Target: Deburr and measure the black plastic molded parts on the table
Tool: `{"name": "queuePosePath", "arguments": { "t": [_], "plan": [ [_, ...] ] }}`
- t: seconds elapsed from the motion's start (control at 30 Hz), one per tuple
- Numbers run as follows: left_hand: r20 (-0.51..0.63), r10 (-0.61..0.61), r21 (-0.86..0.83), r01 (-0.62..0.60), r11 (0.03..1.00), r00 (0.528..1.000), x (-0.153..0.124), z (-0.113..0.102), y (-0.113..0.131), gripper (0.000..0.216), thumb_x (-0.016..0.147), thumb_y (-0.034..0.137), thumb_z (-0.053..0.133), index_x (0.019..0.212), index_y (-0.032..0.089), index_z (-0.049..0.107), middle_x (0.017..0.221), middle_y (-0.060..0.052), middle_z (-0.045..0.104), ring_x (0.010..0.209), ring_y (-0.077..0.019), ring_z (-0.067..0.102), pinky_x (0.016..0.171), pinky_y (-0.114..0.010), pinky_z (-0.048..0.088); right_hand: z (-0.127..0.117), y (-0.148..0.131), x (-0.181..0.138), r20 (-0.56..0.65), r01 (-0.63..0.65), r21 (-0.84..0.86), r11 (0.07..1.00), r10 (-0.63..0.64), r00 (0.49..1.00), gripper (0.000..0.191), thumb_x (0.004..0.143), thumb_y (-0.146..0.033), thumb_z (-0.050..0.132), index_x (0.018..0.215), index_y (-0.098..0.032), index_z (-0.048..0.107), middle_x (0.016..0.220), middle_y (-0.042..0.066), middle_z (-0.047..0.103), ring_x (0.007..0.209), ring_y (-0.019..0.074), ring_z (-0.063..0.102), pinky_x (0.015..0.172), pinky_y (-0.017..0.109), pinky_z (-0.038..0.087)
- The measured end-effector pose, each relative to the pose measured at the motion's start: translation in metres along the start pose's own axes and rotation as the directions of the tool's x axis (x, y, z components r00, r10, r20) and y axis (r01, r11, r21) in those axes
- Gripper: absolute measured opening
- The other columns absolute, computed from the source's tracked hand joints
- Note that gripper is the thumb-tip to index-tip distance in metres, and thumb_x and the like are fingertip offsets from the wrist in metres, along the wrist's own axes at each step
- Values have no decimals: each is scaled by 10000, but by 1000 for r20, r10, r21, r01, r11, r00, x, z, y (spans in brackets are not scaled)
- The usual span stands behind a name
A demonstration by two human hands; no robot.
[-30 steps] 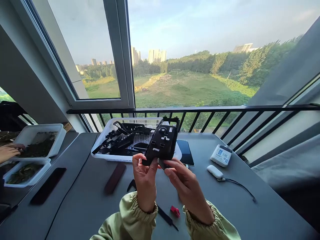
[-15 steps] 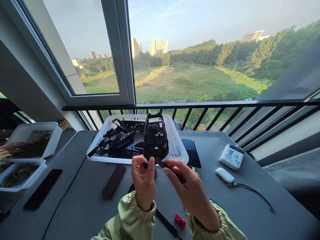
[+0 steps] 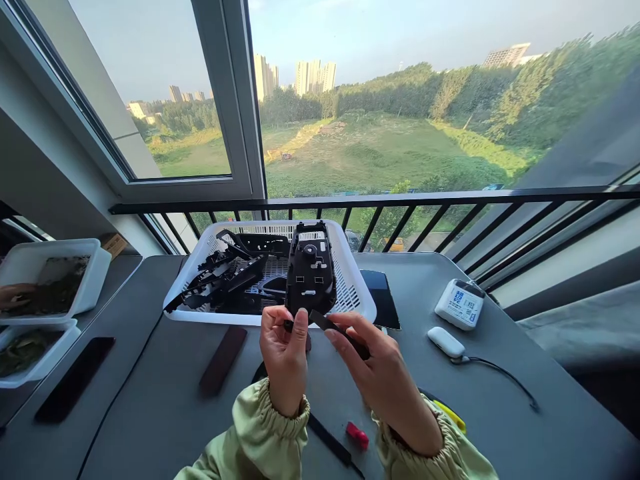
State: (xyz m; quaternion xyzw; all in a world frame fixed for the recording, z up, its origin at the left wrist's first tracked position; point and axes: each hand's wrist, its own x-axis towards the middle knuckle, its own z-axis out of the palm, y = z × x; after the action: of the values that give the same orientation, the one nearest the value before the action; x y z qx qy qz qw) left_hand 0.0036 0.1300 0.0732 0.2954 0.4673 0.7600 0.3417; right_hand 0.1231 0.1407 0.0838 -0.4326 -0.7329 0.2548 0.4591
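The left hand (image 3: 284, 357) pinches the lower edge of a matte black moulded plastic housing (image 3: 310, 270) between thumb and curled forefinger, its fingers pressed closely together. The right hand (image 3: 383, 380) pinches a thin, flat dark strip (image 3: 340, 331) between thumb and fingertips. The upper end of the strip lies at the lower edge of the housing; whether the two are joined cannot be determined.

The housing is held upright in front of a white plastic mesh basket (image 3: 350, 280), overlapping it in view; contact between them cannot be confirmed. The basket contains a pile of black plastic parts (image 3: 225, 280). Both wrists show pale green gathered sleeves (image 3: 245, 440).

On the grey table (image 3: 150, 407), below the hands, lie a dark brown rectangular bar (image 3: 223, 360), a small red block (image 3: 357, 435) and a slim black rod (image 3: 327, 439). To the right are a white box with blue print (image 3: 459, 305) and a white oblong device (image 3: 445, 342) with a black cable (image 3: 500, 377). At far left, another person's hand (image 3: 15, 297) rests in a white tray of dark green leaves (image 3: 50, 287).
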Motion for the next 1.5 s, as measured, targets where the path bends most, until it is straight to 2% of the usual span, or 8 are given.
{"name": "queuePosePath", "arguments": {
  "t": [0.3,0.4,0.5,0.73,1.0,1.27,1.37,1.5],
  "plan": [
    [15,-102,-124,103,987,995,2,-2,1,370,704,409,770,753,212,461,601,91,414,444,-25,385,467,-151,364,-5,-1,2,23,-35,32,999,34,999,211,898,-380,554,957,-206,659,730,32,684,569,147,612,492,236,471],
    [56,-146,-195,154,969,988,4,-1,1,418,654,338,817,767,218,432,643,86,494,503,-37,487,514,-151,409,-6,1,1,-50,-64,108,992,70,996,228,894,-399,563,971,-206,655,680,4,636,495,115,568,439,212,434],
    [51,-162,-231,169,958,986,5,0,1,446,638,293,827,789,223,413,690,79,559,565,-50,558,539,-147,432,-7,2,1,-109,-65,215,974,91,990,272,894,-414,566,1058,-211,641,767,11,638,560,115,615,495,207,482],
    [64,-180,-221,190,957,982,4,0,4,419,704,325,777,882,243,408,790,44,652,699,-110,667,628,-213,539,-6,0,4,2,-65,200,978,66,998,318,920,-404,529,1114,-197,673,912,72,714,632,145,646,548,251,525],
    [99,-83,-147,98,984,992,1,1,4,455,730,282,762,1044,274,432,834,38,657,714,-109,660,697,-231,529,-5,-1,7,28,2,178,984,-7,1000,313,922,-419,521,1051,-215,722,975,97,744,868,220,695,755,336,575],
    [-40,-17,-163,10,987,999,2,2,1,461,697,227,793,902,260,381,763,77,575,608,-64,557,622,-185,443,-4,0,5,111,-8,136,991,-7,994,294,908,-397,550,1051,-197,711,936,93,757,830,213,706,761,328,573],
    [-74,43,-101,-50,994,996,1,2,1,382,759,317,743,912,254,399,706,80,486,531,-54,459,556,-184,390,-7,0,4,93,-59,103,993,49,994,301,918,-398,529,1062,-188,690,884,84,754,724,191,701,703,313,576],
    [-65,144,38,-142,989,987,-2,2,4,301,809,357,688,899,238,427,673,79,377,498,-50,369,521,-188,345,-9,0,3,53,-6,17,1000,5,999,244,908,-364,551,1009,-191,690,883,73,754,730,190,706,703,302,581]
  ]
}}
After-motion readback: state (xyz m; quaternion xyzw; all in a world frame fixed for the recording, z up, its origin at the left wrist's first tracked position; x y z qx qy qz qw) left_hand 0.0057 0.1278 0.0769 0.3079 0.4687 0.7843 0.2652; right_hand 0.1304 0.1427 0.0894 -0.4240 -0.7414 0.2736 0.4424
